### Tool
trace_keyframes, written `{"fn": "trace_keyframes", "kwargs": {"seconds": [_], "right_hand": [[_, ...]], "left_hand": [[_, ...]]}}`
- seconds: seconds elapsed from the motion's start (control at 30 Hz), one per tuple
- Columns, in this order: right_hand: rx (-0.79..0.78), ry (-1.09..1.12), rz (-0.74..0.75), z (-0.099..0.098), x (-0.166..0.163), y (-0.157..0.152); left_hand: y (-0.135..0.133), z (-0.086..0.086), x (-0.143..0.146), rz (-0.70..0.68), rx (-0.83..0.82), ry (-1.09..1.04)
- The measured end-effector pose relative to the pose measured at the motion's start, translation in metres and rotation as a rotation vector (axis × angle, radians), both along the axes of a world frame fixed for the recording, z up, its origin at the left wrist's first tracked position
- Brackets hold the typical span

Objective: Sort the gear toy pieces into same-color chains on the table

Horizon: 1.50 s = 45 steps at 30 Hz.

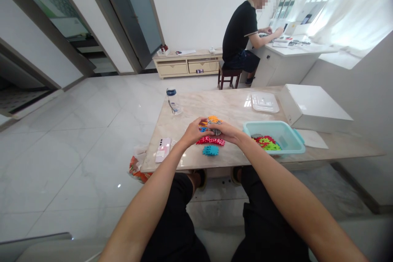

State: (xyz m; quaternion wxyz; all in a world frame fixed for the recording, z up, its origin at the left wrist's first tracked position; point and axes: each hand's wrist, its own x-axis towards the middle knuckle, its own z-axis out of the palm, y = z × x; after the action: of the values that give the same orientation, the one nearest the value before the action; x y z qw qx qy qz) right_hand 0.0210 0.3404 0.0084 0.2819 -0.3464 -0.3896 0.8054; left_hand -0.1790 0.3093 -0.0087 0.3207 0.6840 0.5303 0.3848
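Observation:
Both my hands meet over the middle of a marble table (233,108). My left hand (194,132) and my right hand (229,132) together grip a small multicoloured cluster of toothed plastic building pieces (212,123), orange on top. Beneath the hands lies a flat red assembly of pieces (211,141) on the tabletop. A loose blue piece (210,150) rests just in front of it, near the table's front edge. To the right of my right hand stands a teal plastic bin (287,147) holding red and green pieces (266,143).
A pink phone (163,149) lies at the table's left front corner, a water bottle (173,101) at its back left. A clear lid (264,102) and a white box (313,108) sit at the back right. A person in black sits at a white desk (294,51) beyond.

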Motion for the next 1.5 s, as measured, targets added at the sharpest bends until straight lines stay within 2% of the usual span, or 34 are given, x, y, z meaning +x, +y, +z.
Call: {"fn": "trace_keyframes", "kwargs": {"seconds": [0.23,0.37,0.5,0.67,0.87,1.07,1.5], "right_hand": [[-0.015,0.058,0.050,0.002,-0.001,-0.003],[-0.051,0.108,0.061,-0.002,0.000,0.001],[-0.052,0.084,0.096,-0.006,0.002,0.003],[-0.040,0.078,0.029,-0.007,-0.002,0.002],[-0.045,0.093,0.000,-0.008,-0.006,0.003],[-0.059,0.178,0.049,-0.004,-0.003,0.002],[0.009,0.096,0.057,-0.006,0.000,0.004]], "left_hand": [[-0.006,0.010,0.007,-0.115,0.020,-0.027],[-0.005,0.010,0.007,-0.130,0.050,-0.040],[-0.005,0.008,0.007,-0.139,0.103,0.046],[-0.005,0.006,0.013,-0.142,0.156,0.101],[-0.005,0.008,0.019,-0.106,0.210,0.066],[-0.008,0.013,0.017,-0.108,0.170,0.012],[-0.006,0.010,0.014,-0.157,0.165,0.110]]}}
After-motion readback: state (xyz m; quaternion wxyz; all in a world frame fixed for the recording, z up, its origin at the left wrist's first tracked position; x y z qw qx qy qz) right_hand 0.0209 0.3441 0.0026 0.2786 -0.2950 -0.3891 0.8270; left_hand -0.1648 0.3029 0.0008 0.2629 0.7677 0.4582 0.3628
